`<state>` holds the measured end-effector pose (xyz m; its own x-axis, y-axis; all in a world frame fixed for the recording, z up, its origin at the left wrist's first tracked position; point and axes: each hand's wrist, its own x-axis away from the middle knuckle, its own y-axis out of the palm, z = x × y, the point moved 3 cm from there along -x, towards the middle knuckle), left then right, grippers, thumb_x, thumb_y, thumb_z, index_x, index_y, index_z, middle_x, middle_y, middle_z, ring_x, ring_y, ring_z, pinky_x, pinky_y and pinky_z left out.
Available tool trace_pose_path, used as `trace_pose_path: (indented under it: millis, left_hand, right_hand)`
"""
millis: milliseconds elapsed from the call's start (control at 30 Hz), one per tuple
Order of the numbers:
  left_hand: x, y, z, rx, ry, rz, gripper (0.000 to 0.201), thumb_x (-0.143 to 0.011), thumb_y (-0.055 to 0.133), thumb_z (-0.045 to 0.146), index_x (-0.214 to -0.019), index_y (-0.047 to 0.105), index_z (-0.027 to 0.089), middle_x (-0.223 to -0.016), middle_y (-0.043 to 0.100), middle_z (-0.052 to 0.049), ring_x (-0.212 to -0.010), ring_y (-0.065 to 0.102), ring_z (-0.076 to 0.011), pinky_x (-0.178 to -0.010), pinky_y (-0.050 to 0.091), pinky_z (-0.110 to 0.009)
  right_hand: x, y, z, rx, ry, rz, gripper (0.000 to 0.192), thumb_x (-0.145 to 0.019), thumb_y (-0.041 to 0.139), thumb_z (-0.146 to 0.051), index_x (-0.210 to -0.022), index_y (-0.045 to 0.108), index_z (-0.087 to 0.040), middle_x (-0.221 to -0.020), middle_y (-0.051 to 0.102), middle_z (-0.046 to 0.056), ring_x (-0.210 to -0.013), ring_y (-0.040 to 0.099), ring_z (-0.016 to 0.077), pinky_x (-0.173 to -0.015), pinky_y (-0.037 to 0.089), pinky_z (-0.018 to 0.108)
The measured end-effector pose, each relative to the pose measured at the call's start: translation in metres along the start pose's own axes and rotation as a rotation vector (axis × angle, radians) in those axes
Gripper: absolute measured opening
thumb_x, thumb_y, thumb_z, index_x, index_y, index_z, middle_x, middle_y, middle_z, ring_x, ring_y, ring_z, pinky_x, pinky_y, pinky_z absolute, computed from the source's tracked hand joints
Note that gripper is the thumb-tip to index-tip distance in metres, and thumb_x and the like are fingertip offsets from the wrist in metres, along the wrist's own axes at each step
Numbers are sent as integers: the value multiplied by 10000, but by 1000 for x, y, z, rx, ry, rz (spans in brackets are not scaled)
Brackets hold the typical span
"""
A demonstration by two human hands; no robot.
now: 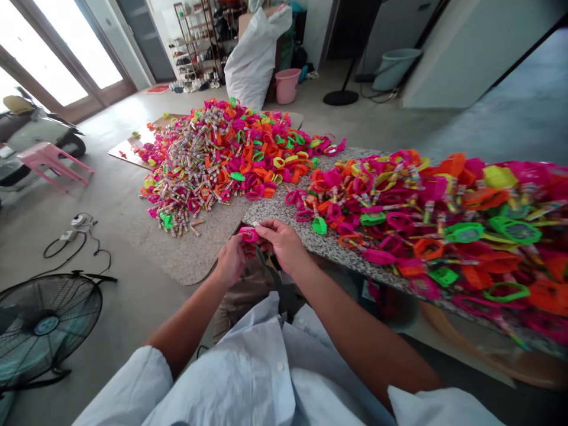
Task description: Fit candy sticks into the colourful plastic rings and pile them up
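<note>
In front of my body my left hand (231,260) is closed on one end of a small bright pink plastic piece (249,234), which looks like a toy watch. The fingers of my right hand (284,244) pinch at its other end, partly hiding it. Just beyond my hands is the speckled stone tabletop (270,210). To the right lies a heap of pink, orange, green and yellow toy pieces (399,222) with small tubes of pastel beads or candies among them. Another mixed heap, with many such tubes (199,157), spreads farther back on the left.
A black floor fan (47,325) stands at left, near a cable with plugs (68,235). A pink stool (53,157) is beside a scooter (39,130). Behind the tables are a white sack (251,62), a pink bucket (287,86), a grey bin (394,68) and a shoe rack (195,38).
</note>
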<state>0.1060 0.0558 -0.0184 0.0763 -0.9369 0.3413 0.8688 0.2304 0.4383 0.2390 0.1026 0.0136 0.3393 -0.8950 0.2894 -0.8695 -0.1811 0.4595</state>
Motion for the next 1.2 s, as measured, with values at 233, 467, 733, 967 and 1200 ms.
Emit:
trace_pose_path:
  millis: [233,467,733,967,1200]
  left_hand:
    - [-3,1,-2,-13,-24,43,298,-811,683,451,-808,605,163,-759,628,-35,-667,602,-137,-608,479,-257]
    - [-2,2,-4,-69,-17,118,375,-821,732,522,-803,597,172,-714,599,-19,-634,575,-131,-588,460,-253]
    - [9,3,23,-421,351,-31,539,-726,781,241,-1256,686,206,-1141,720,-68,-979,675,-185,-830,518,-259]
    - [14,-8,41,-471,30,-313,364,-822,749,415,-1081,669,172,-805,642,-20,-642,583,-120,-603,470,-223]
    - [3,-21,27,-780,442,191,210,-892,494,294,-1020,621,187,-741,558,10,-638,501,-128,-612,425,-241]
  right_hand:
    - [7,5,3,7,-51,-30,534,-600,923,-510,-912,640,-183,-703,688,2,-622,632,142,-543,472,244]
    - [9,9,8,38,-142,-91,508,-666,903,-537,-930,642,-190,-732,687,-7,-635,625,126,-604,503,253]
    - [3,0,-2,109,-122,-115,511,-651,903,-550,-899,627,-198,-652,619,-39,-509,476,97,-487,373,245]
    - [4,-2,-5,374,-253,-226,361,-831,806,-502,-948,673,-188,-748,668,-6,-582,528,107,-519,399,241]
    - [9,4,18,287,-279,-104,375,-918,705,-554,-1005,619,-199,-861,704,28,-635,579,135,-534,435,262]
